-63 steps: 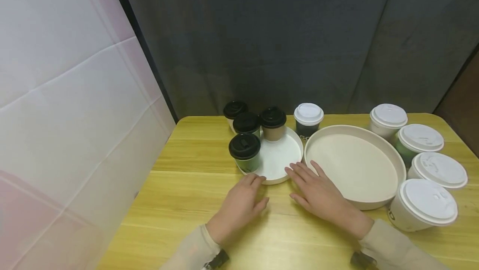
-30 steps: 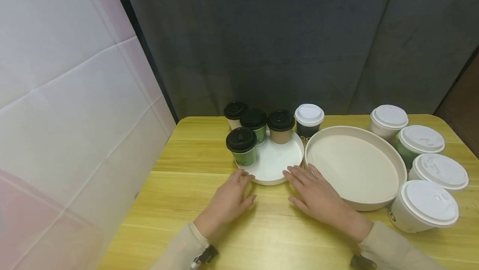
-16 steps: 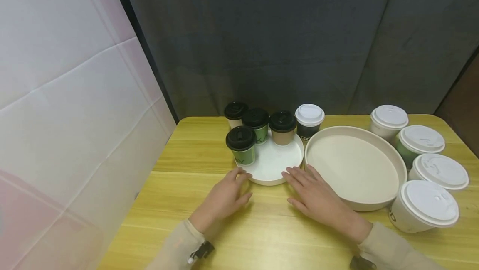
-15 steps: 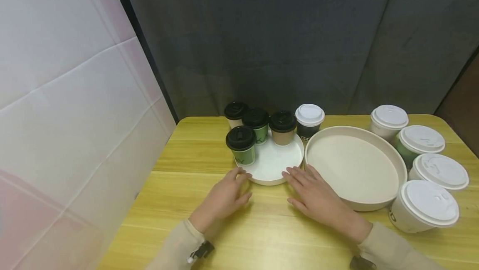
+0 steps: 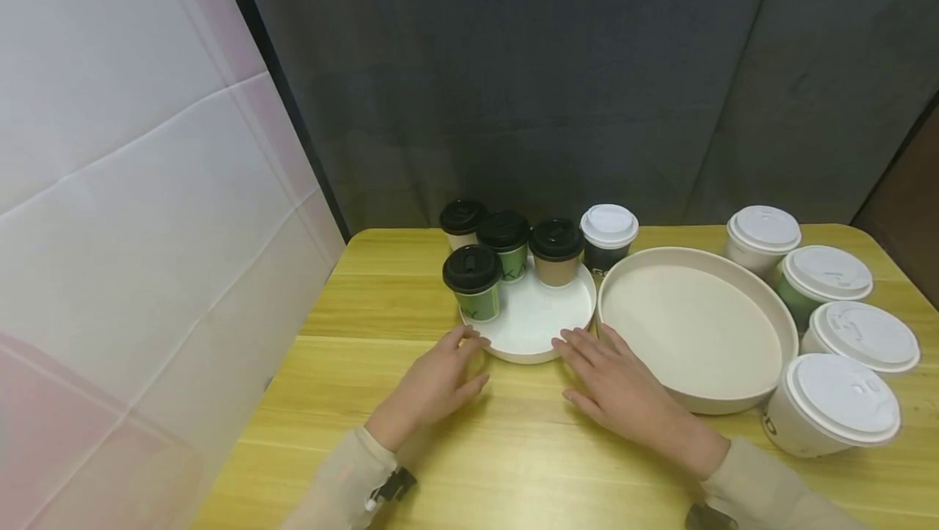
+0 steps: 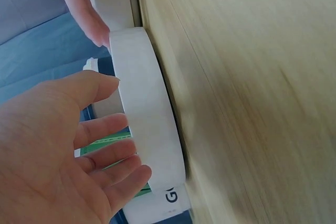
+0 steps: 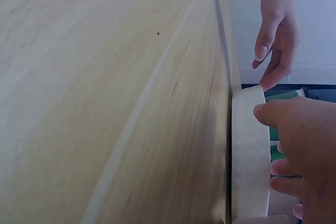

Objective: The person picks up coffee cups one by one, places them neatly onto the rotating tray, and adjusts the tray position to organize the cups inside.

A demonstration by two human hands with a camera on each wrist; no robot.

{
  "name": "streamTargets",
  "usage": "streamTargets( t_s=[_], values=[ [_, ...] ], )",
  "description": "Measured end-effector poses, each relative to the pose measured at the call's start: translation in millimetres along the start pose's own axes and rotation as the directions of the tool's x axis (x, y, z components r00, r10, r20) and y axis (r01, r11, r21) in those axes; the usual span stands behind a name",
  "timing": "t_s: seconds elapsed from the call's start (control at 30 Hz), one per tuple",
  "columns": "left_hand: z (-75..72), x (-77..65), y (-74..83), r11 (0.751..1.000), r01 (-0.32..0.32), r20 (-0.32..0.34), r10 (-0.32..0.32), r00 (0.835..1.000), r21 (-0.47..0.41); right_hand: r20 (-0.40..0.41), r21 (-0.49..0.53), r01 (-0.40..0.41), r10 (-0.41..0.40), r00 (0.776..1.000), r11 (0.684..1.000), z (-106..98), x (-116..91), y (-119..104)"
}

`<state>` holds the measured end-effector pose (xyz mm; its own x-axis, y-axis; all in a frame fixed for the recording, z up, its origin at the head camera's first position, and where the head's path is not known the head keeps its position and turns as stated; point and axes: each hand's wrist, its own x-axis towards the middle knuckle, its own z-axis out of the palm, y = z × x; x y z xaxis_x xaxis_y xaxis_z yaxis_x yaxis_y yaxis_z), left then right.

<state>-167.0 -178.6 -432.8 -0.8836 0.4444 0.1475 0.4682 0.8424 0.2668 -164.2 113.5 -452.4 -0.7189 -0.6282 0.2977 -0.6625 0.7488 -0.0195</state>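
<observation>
In the head view, your left hand (image 5: 429, 383) and right hand (image 5: 619, 387) both have relaxed, uncurled fingers at the near rim of the white tray (image 5: 534, 322), which sits on the desk (image 5: 374, 302) just left of the larger cream tray (image 5: 689, 322). Three black-lidded cups stand in it: the front green cup (image 5: 478, 306) near the left edge, the rear green cup (image 5: 514, 265) and the tan cup (image 5: 557, 271). If you turn the tray further clockwise, the tan cup could bump the white-lidded cup (image 5: 608, 227) just beside it, and a jerky push might tip the front green cup. Against the picture from two seconds ago, these three cups sit farther clockwise, more lettering shows, and your left hand lies farther left, while the right is nearly unmoved. In the left wrist view, your fingers reach towards the rim without gripping, so contact looks light and could slip; a lettered cup (image 6: 167, 203) shows at one end, within knocking range. In the right wrist view, your thumb is at the rim; you cannot tell how firmly it presses, and uneven pressure could skew the tray.
</observation>
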Motion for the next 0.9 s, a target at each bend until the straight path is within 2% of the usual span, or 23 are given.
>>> streamTargets(
  t_s=[0.27, 0.47, 0.63, 0.8, 0.9],
  values=[
    [0.0, -0.1, -0.5, 1.0, 0.004, -0.002, -0.004, 1.0, 0.003, -0.004, 0.001, 0.003, -0.003, 1.0, 1.0, 1, 0, 0],
    [-8.3, 2.4, 2.3, 0.999, -0.032, -0.051, 0.033, 0.998, 0.023, -0.02, 0.012, 0.013, -0.013, 1.0, 1.0, -1, 4, 2],
    [-31.3, 8.6, 7.1, 0.996, -0.086, -0.141, 0.09, 0.986, 0.031, -0.047, 0.039, 0.016, -0.014, 0.999, 0.999, -7, 11, 5],
    [-64.3, 21.7, 5.0, 0.985, -0.17, -0.254, 0.173, 0.952, 0.031, -0.066, 0.108, 0.012, -0.005, 0.998, 0.994, -16, 22, 7],
    [-83.9, 33.1, 0.2, 0.983, -0.183, -0.291, 0.184, 0.939, 0.03, -0.077, 0.171, 0.002, 0.011, 0.997, 0.985, -22, 31, 8]
  ],
)
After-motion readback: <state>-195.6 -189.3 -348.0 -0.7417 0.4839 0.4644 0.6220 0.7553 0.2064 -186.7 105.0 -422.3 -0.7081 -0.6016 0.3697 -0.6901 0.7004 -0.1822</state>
